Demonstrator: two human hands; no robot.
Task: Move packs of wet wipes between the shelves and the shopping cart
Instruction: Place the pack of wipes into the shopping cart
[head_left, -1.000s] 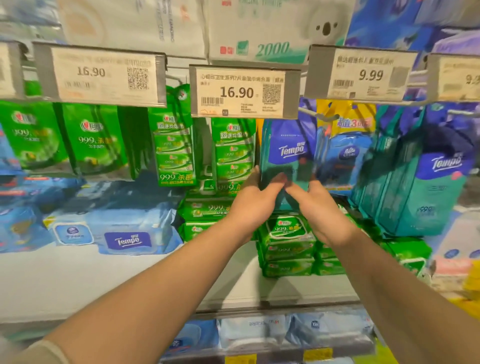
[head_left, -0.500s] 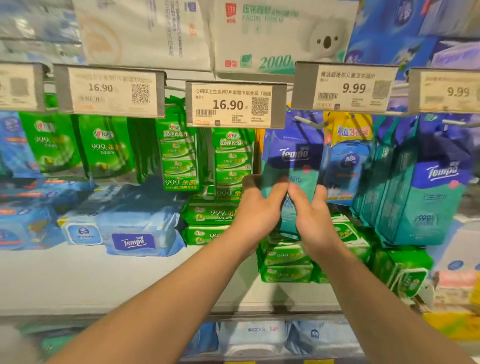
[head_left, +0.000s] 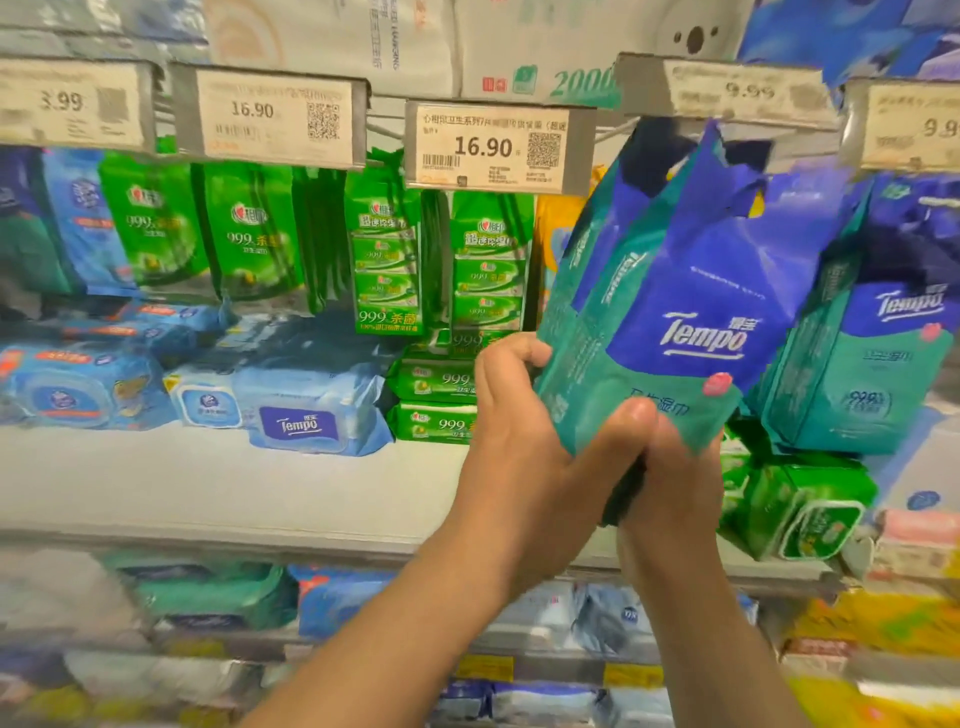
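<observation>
1. Head view, materials and shapes. A soft, glossy plastic Tempo multipack (head_left: 675, 312), teal below and blue above, is a tall pouch with creased film and a crumpled, folded top edge. It tilts with its top toward the right.

2. Head view, hands. The left hand (head_left: 519, 441) grasps the pack's lower left edge, fingers curled round it and thumb lying across the front. The right hand (head_left: 670, 483) grips the bottom from beneath, its fingers hidden behind the film. Both bare forearms rise from the near edge.

3. Head view, position of the pack. It is held in front of the shelf (head_left: 208, 488), in the air, its top close under the blurred 9.99 price tag (head_left: 748, 91), and it hides the hook row behind.

4. Head view, surroundings. To the right hangs a like Tempo pouch (head_left: 872, 332), just beside the held one. To the left hang green strip packs (head_left: 387, 260) below the 16.90 price tag (head_left: 493, 145). Flat green packs (head_left: 431, 400) lie stacked on the pale shelf board; farther left lies a light-blue Tempo lidded pack (head_left: 306, 410). Lower right, a green pack (head_left: 810, 509) lies tipped on the shelf.

5. Head view, appearance. White "Tempo" lettering crosses the blue band; a small pink mark sits below it.
</observation>
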